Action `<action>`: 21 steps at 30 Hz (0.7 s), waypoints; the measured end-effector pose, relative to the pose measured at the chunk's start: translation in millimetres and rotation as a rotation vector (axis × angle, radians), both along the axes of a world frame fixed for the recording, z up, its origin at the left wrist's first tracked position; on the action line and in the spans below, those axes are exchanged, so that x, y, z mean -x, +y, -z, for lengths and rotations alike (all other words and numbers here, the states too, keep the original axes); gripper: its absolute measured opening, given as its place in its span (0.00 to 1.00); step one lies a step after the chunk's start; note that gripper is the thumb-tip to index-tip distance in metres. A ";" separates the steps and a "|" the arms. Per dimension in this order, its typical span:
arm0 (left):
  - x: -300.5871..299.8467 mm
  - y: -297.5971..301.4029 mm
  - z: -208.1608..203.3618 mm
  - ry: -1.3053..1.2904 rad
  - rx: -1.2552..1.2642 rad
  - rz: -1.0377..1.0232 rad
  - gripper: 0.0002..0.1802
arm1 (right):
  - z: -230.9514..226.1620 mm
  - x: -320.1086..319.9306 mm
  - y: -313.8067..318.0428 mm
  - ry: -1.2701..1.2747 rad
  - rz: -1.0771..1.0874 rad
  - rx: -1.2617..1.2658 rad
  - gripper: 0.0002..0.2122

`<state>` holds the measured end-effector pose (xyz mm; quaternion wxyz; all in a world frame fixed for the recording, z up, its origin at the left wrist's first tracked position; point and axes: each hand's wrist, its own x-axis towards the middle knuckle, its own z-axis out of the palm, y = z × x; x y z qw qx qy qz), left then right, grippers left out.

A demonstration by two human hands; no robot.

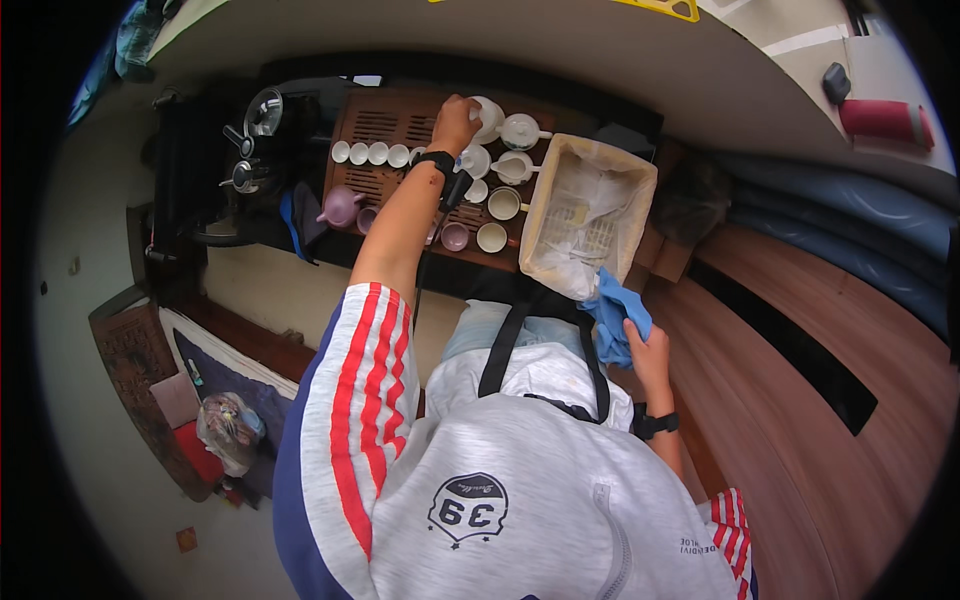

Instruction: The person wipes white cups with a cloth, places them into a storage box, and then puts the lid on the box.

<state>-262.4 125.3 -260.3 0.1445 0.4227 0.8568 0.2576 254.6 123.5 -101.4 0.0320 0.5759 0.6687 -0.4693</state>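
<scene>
My left hand reaches to the back of a wooden tea tray. Its fingers close at the edge of a white porcelain pot, partly hidden by the hand. Beside that pot stand a white teapot, a white pitcher and a white lidded bowl. Several small white cups line up left of my wrist. A pink teapot and pink cups stand nearer me. Down at the right, my right hand grips a crumpled blue cloth.
A cream-rimmed basket holding clear plastic stands right of the tray, close to the cups. Left of the tray are a glass kettle and a metal kettle. A wood-panelled surface extends along the right.
</scene>
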 end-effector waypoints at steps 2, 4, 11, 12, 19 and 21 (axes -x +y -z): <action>0.6 1.9 4.7 0.001 0.038 0.024 0.18 | 7.4 -2.0 -0.7 0.021 0.033 0.004 0.18; 4.5 0.6 6.4 0.030 0.076 0.073 0.17 | 10.7 -0.2 0.0 0.044 0.067 0.008 0.18; 10.3 -0.5 11.2 0.082 0.137 0.103 0.16 | 10.7 16.0 5.5 0.014 -0.008 -0.010 0.20; 15.2 -2.9 12.7 0.131 0.109 0.125 0.16 | 11.3 20.0 4.6 0.000 -0.027 0.014 0.20; 6.7 0.2 17.5 0.099 0.123 0.114 0.17 | 17.2 26.1 6.8 -0.058 -0.131 -0.024 0.22; 8.6 -1.6 18.7 0.094 0.107 0.121 0.17 | 17.2 28.6 6.0 -0.057 -0.127 -0.025 0.21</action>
